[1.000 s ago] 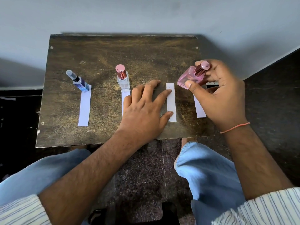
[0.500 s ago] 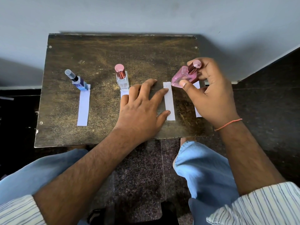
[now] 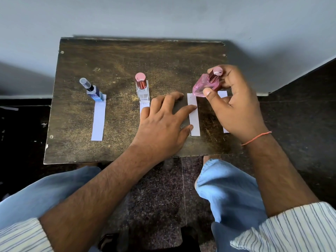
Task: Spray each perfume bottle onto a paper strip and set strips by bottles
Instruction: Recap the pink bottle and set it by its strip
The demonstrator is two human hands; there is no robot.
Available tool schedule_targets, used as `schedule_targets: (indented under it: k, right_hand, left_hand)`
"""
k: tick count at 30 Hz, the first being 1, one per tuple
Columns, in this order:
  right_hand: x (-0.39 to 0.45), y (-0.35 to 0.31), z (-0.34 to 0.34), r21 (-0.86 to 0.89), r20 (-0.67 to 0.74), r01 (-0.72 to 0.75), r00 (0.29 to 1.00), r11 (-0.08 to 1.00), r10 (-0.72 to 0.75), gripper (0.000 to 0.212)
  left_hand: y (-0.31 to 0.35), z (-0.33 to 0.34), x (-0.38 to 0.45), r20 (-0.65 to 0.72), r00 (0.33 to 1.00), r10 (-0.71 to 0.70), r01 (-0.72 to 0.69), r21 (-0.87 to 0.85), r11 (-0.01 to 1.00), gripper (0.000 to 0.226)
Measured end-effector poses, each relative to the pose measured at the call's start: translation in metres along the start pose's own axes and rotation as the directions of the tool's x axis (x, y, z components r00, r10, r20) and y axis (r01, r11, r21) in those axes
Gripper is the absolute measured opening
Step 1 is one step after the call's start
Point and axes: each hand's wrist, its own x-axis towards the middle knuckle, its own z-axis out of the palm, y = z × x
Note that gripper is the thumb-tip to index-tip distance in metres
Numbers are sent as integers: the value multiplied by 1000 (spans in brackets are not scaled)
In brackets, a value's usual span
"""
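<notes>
My right hand [image 3: 234,106] grips a pink perfume bottle [image 3: 205,86] with a rose-gold cap, tilted and held just above the far end of a white paper strip [image 3: 194,120]. My left hand [image 3: 163,124] lies flat on the table, its forefinger and thumb touching that strip's left edge. A clear bottle with a pink cap [image 3: 142,88] stands upright with a strip [image 3: 144,105] before it, mostly under my left hand. At the left a blue bottle [image 3: 93,90] stands at the head of its own strip [image 3: 98,122]. Another strip [image 3: 222,94] shows behind my right hand.
The dark worn wooden table [image 3: 118,57] is small and stands against a pale wall. Its front edge lies close above my knees in blue jeans. Dark stone floor surrounds it on both sides.
My right hand has carried the pink bottle leftward and down, from beyond the strip's right side to just above its far end. My left hand stays flat on the table.
</notes>
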Motion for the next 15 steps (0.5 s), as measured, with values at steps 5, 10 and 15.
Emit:
schedule_targets:
  k: [5, 10, 15]
  right_hand:
    - [0, -4, 3, 0, 46, 9, 999, 1000, -9, 37]
    - [0, -4, 5, 4, 88, 10, 996, 1000, -10, 37]
    - [2, -1, 9, -2, 111, 24, 994, 1000, -24, 37]
  left_hand:
    - [-3, 0, -5, 14, 996, 84, -84, 6, 996, 55]
    - [-6, 2, -8, 11, 995, 95, -95, 11, 995, 55]
    - [-8, 3, -10, -2, 995, 103, -103, 30, 994, 56]
